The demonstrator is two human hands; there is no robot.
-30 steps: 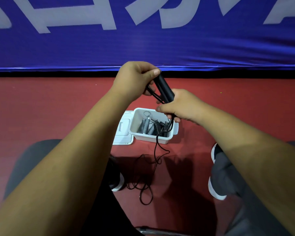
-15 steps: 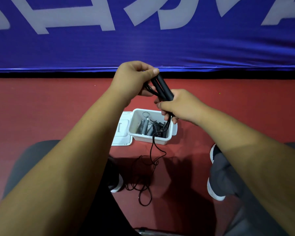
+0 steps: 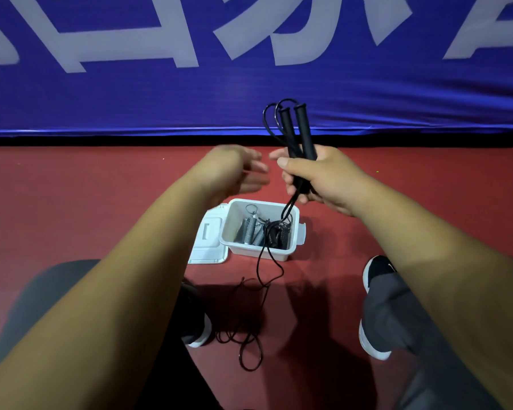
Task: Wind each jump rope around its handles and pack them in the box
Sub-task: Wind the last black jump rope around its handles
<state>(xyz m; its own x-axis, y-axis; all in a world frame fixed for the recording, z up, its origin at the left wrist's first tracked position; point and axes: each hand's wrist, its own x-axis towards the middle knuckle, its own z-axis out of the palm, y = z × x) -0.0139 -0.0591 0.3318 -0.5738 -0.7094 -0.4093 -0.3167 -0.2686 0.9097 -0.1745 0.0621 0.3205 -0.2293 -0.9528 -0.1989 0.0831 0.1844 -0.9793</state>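
My right hand [image 3: 323,179] grips two black jump rope handles [image 3: 298,131] side by side, their tops pointing up and away. A loop of black cord [image 3: 271,119] curls beside the handle tops. The rest of the cord [image 3: 261,279] hangs down past the box and lies in loose coils on the red floor between my feet. My left hand [image 3: 237,170] is blurred, fingers loose, just left of the handles and holding nothing. The white box [image 3: 292,253] stands open on the floor below my hands, with wound ropes and grey springs inside.
The box's white lid [image 3: 208,244] lies flat against its left side. A blue banner [image 3: 249,69] with white letters stands along the far edge of the red floor. My knees and shoes [image 3: 376,273] flank the cord pile.
My left hand has let go of the handle tops and pulled back to the left. My right hand has swung the handles more upright, exposing their tops and the cord loop.
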